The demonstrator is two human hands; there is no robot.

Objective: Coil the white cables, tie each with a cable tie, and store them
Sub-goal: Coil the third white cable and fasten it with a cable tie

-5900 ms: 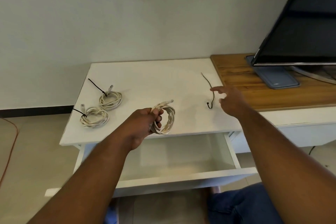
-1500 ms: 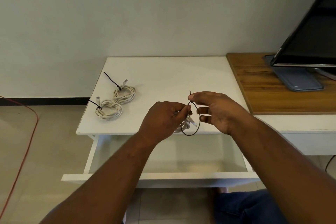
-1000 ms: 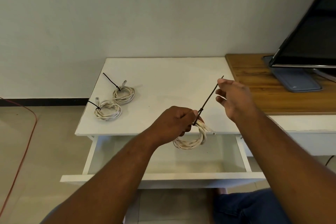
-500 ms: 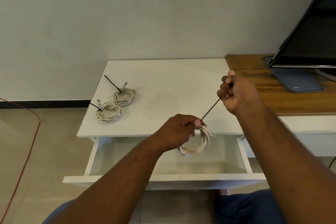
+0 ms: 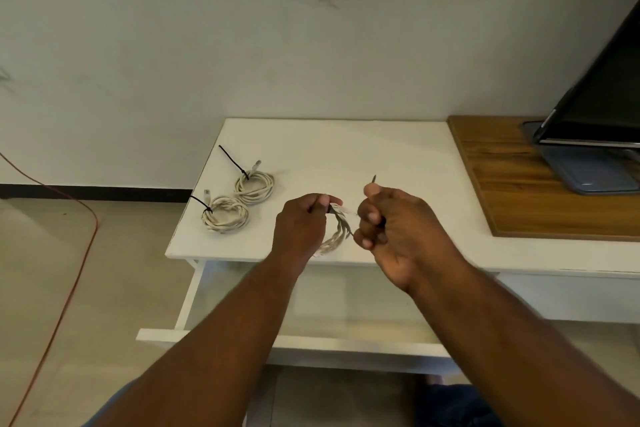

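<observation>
The white counter [image 5: 346, 149] stands against the wall with its drawer [image 5: 298, 345] pulled open below the near edge, and a dark screen [image 5: 602, 97] sits on the wooden top to the right. Two tied coils [image 5: 239, 198] lie on the counter's left side, each with a black tie tail sticking out. Over the near edge, the left hand [image 5: 301, 227] is pinched shut on the third coil [image 5: 337, 230], a light, floppy bundle likely to spring loose unless held where the loops cross. The right hand [image 5: 388, 222] is fisted around the black cable tie [image 5: 373, 179], thin, springy and probably slick, so best gripped well down its tail.
</observation>
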